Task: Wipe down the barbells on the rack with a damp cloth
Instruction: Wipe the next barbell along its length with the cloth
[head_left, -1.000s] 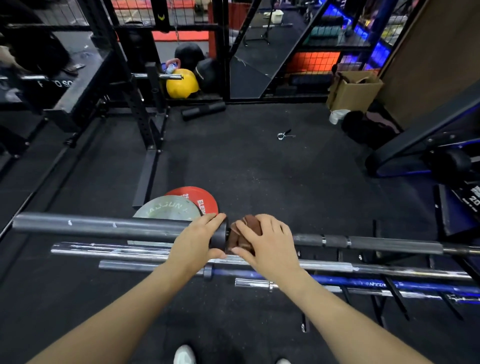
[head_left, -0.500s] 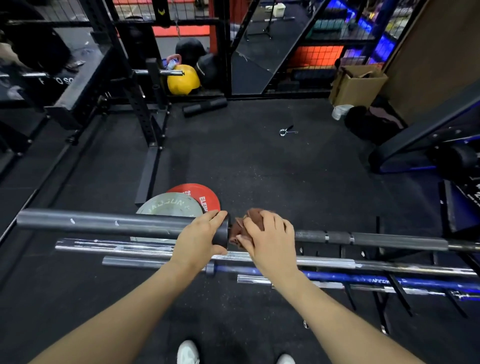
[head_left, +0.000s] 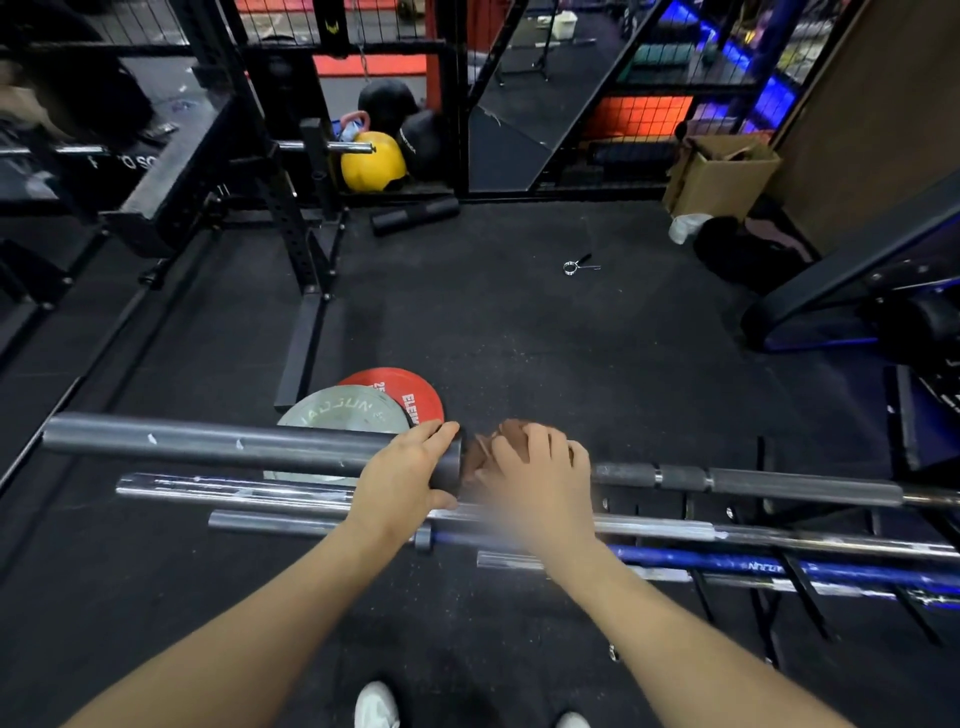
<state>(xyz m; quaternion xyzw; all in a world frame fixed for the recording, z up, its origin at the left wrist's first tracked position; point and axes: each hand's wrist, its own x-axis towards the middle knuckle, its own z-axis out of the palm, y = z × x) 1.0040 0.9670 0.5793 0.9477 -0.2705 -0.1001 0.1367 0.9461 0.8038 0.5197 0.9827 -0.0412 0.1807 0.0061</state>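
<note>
The top barbell (head_left: 228, 444) lies level, its long axis running left to right across the rack (head_left: 779, 597). The left hand (head_left: 402, 478) grips its grey sleeve at the inner collar. Just right of that collar, the blurred right hand (head_left: 540, 483) holds a brown cloth (head_left: 506, 434) wrapped on the shaft.

Several barbells are laid side by side across the rack (head_left: 769, 613), the farthest barbell (head_left: 223, 441) uppermost. Its sleeve collar is gripped by the left hand (head_left: 405, 478); just to the right, a cloth (head_left: 498, 441) is pressed onto its shaft under the right hand (head_left: 540, 488). Behind the sleeve, two weight plates (head_left: 363, 410) are stacked overlapping on the floor. Farther back, a spring collar (head_left: 579, 266) lies on the floor, with a cardboard box (head_left: 722, 176) at back right and a kettlebell (head_left: 371, 161) at back centre.
</note>
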